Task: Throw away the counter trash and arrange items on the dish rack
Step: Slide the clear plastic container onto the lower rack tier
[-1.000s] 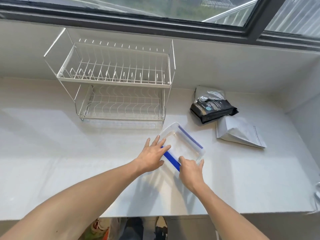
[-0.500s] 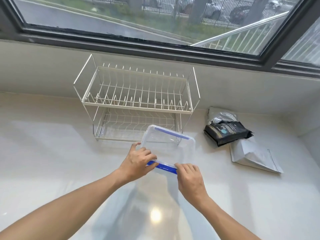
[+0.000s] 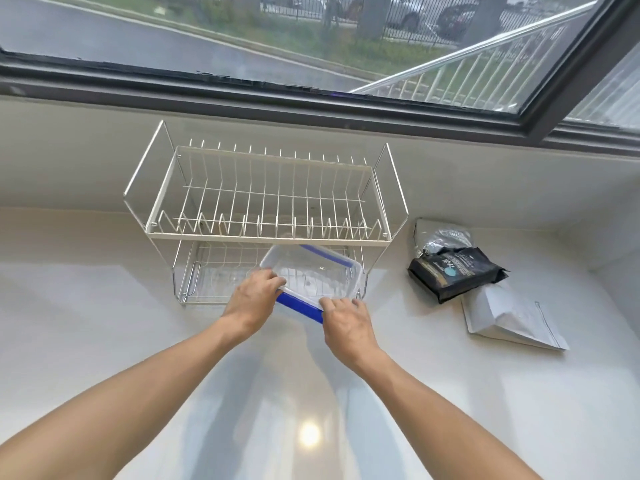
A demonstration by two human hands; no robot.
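Observation:
A clear plastic container [image 3: 311, 275] with blue clip edges is partly inside the lower tier of a white two-tier wire dish rack [image 3: 266, 202]. Its far end lies under the upper tier, its near blue edge sticks out in front. My left hand [image 3: 254, 299] grips the near left corner. My right hand [image 3: 346, 320] grips the near right corner. Both tiers of the rack hold nothing else. To the right on the counter lie a black snack bag [image 3: 453, 271] with a crumpled silver top and a flat white pouch [image 3: 509, 317].
The white counter [image 3: 86, 323] runs to a low wall under a wide window [image 3: 311, 46]. A side wall closes the counter at the right. The rack stands against the back wall, left of the bags.
Both hands lifted the container off the counter and pushed it forward into the rack's lower tier. The view tilted up and moved closer to the rack.

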